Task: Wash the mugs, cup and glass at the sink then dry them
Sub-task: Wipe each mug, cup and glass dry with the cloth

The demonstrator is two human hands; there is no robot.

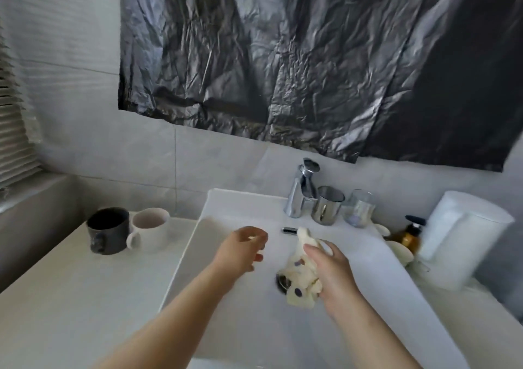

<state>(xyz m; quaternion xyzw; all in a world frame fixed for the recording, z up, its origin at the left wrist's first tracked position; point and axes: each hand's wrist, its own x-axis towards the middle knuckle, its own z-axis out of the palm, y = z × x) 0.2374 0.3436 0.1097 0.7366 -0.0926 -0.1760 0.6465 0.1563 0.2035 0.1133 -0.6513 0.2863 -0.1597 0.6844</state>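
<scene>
A cloth [300, 282] is gripped in the right hand [335, 276], likely for drying; beside it the left hand [240, 248] is held empty, loosely curled.

Sink [215, 201] at centre. On the bench [70, 298] at nine o'clock, left mug [109, 230] touches right mug [151, 228]. Tap [301, 190] at twelve; cup [327, 206] and glass [359, 208] at one; bottle [409, 237] at three; cloth [297, 261] in the basin.

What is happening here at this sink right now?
A person stands at the sink. The right hand grips a spotted cloth over it; the left hand hangs beside it and seems empty. A dark mug and a white mug stand on the counter at the left; a metal cup and a glass stand by the tap.
</scene>
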